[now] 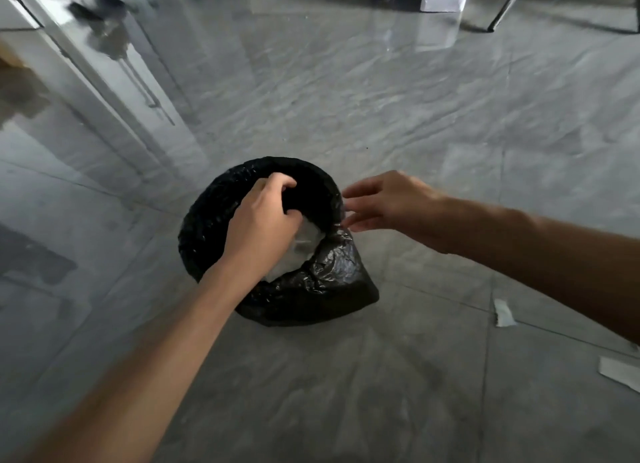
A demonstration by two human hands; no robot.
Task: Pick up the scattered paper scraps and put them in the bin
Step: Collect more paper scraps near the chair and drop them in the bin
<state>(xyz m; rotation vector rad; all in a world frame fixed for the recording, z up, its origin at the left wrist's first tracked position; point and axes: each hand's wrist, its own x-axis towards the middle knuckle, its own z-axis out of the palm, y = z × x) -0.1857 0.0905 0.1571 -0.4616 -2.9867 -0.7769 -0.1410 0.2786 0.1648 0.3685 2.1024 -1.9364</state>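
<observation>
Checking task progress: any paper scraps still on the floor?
Yes, two paper scraps lie on the floor right of the bin, apart from both hands.

Head view, one frame. Two bare forearms in frame, no sleeves visible up to the frame edges. Left hand (263,220): no ring, no watch or band seen at the wrist; forearm enters from lower left of the frame. Right hand (388,203): likewise no jewellery seen; forearm enters from the right edge. No gloves. Fingernails too blurred to describe.
</observation>
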